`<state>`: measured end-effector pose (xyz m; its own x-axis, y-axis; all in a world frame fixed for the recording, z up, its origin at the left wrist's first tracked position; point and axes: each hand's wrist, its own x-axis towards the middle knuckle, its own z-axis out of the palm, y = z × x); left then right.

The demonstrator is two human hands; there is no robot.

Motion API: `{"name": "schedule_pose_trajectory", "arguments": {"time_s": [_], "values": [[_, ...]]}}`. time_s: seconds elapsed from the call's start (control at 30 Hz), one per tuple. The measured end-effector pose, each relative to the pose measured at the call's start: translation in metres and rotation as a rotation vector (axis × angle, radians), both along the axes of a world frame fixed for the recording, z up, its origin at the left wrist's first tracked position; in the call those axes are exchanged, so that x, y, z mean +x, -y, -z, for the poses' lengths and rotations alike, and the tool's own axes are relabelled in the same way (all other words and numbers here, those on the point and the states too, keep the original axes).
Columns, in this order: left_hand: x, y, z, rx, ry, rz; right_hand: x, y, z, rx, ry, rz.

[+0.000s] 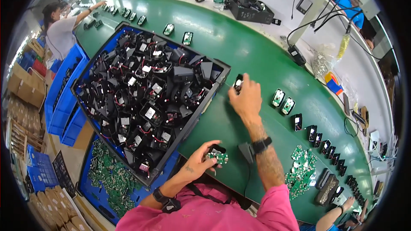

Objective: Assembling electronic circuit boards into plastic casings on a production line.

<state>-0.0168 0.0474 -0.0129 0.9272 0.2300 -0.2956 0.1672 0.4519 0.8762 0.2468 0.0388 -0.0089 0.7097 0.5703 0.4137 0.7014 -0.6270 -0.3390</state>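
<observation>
My left hand (198, 162), low and near my body, is closed around a small black plastic housing (216, 149) with a green circuit board (219, 157) at its opening. The thumb presses on the board; whether it is seated inside I cannot tell. Farther out, my right hand (247, 96) grips another black housing (238, 81) by its near end, at or just above the green table (224, 111). Something pale shows inside that housing. Two housings with green boards, one of them this housing (278, 97), stand just right of my right hand.
A large black-rimmed tray (188, 141) heaped with wired black housings fills the left. Below it is a blue bin of circuit boards (107, 175). Loose boards (299, 169) lie right of my forearm. A row of housings (312, 132) curves rightward. Co-workers (62, 30) sit at both ends.
</observation>
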Motion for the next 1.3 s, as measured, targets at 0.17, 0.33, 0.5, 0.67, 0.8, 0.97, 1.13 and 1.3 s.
{"name": "schedule_pose_trajectory", "arguments": {"time_s": [0.17,0.33,0.5,0.67,0.8,0.97,1.13,1.3], "values": [[0.005,0.0,-0.017,-0.061,-0.005,0.003,-0.056,0.011,-0.001,-0.135,0.015,-0.067],[0.011,0.012,-0.025,0.074,-0.004,-0.034,-0.08,0.096,-0.048,0.226,-0.159,-0.2],[0.034,0.044,-0.026,0.376,0.106,0.093,-0.14,0.18,-0.066,0.298,-0.804,-0.209],[0.054,0.081,-0.031,0.545,0.196,0.27,-0.16,0.221,-0.049,0.57,-0.796,0.001],[0.065,0.103,-0.043,0.485,0.192,0.42,-0.169,0.251,-0.033,0.678,-0.615,0.023],[0.068,0.12,-0.052,0.486,0.254,0.357,-0.177,0.262,-0.042,0.628,-0.454,0.162],[0.069,0.119,-0.064,0.687,0.382,0.296,-0.17,0.277,-0.068,0.557,-0.659,0.094],[0.069,0.123,-0.072,0.848,0.504,0.287,-0.162,0.286,-0.085,0.426,-0.637,0.005]]}}
